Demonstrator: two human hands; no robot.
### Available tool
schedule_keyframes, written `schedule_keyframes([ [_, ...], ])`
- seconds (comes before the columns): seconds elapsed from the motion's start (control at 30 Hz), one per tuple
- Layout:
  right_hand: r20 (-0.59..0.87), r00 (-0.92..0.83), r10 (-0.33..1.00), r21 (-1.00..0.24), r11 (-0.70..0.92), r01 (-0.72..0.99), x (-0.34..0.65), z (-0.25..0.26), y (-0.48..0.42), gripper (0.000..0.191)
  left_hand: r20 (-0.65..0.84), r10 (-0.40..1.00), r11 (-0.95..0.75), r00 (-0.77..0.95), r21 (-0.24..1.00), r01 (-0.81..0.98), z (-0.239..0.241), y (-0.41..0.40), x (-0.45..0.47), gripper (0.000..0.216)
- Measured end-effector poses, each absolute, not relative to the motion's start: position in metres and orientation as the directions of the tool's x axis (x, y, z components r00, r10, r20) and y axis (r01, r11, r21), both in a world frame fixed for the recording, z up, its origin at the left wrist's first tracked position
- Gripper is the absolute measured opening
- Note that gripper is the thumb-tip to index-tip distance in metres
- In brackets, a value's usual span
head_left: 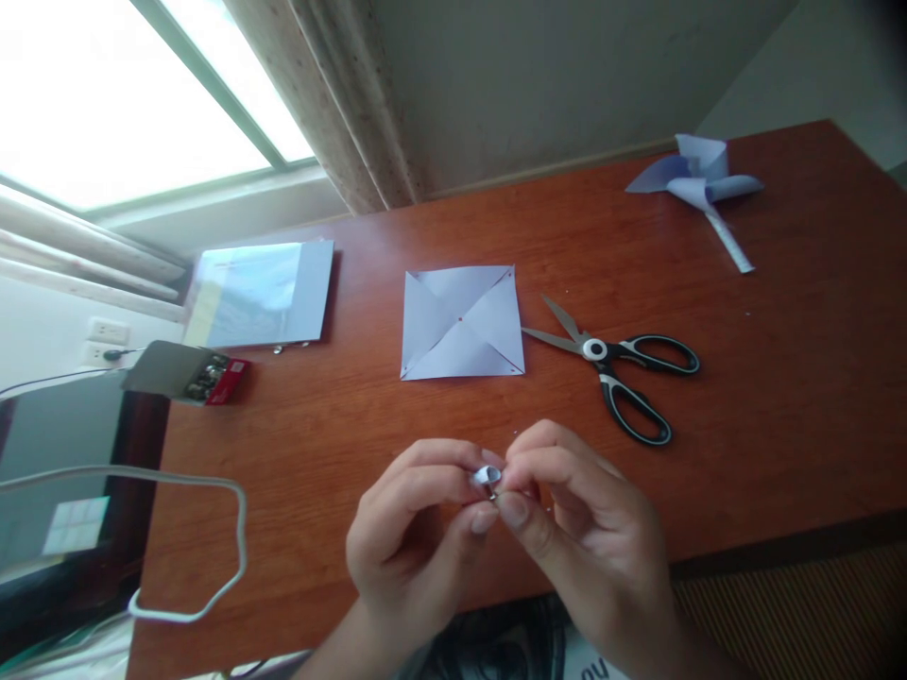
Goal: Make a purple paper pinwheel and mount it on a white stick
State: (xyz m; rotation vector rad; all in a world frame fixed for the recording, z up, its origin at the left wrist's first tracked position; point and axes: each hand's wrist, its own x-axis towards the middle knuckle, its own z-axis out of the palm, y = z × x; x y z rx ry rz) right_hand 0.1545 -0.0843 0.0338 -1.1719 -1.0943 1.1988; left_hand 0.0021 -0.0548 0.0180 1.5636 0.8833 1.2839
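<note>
My left hand (415,538) and my right hand (581,529) meet above the near edge of the wooden table (779,397). Both pinch a small rolled white piece of paper (487,476) between thumb and fingertips. Beyond them lies a square of pale paper (462,324), cut along its diagonals, flat on the table. Black-handled scissors (618,368) lie open to the right of the square.
A finished paper pinwheel (698,184) on a stick lies at the far right corner. A stack of pale paper sheets (261,293) and a small open red box (202,375) sit at the left. A white cable (213,529) loops over the table's left edge.
</note>
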Motion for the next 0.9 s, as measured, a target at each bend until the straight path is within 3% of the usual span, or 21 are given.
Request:
schedule_keyframes([
  [0.4,0.025,0.088,0.996,-0.999,0.027,-0.027,0.1579,0.0383,-0.0837,0.008,0.352,0.919,-0.367,0.179,0.929,0.055,0.0135,-0.0602,0.0046,0.021],
  [0.9,0.061,0.117,0.991,-0.993,0.049,0.103,0.1572,0.0334,-0.0844,0.006,0.314,0.933,-0.332,0.178,0.939,0.086,0.0115,-0.06,0.0061,0.011],
])
